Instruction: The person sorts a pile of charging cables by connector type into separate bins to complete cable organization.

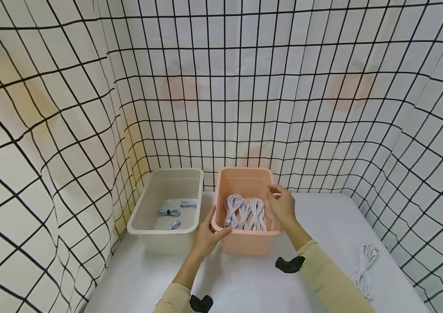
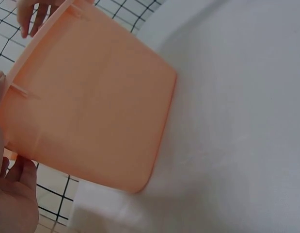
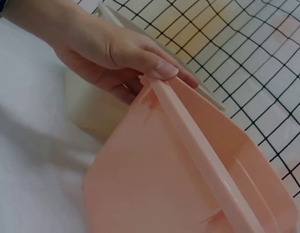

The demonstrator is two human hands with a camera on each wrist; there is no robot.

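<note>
A peach plastic bin (image 1: pixel 246 243) stands before me, holding several bundled white cables (image 1: pixel 245 213). My left hand (image 1: pixel 206 237) grips its near left corner, thumb over the rim and fingers beneath it. The right wrist view shows this same left hand (image 3: pixel 125 58) pinching the bin's rim (image 3: pixel 198 150). My right hand (image 1: pixel 282 206) is at the bin's right rim, its fingers loosely bent with nothing seen between them. In the left wrist view the right hand's fingers (image 2: pixel 37 19) hang by the far end of the rim.
To the left stands a beige bin (image 1: pixel 163 231) with a few light blue bundled cables (image 1: pixel 168 212) inside. Another white cable bundle (image 1: pixel 363 269) lies on the white table (image 1: pixel 252 287) at the right. Black netting (image 1: pixel 241 100) encloses the back and sides.
</note>
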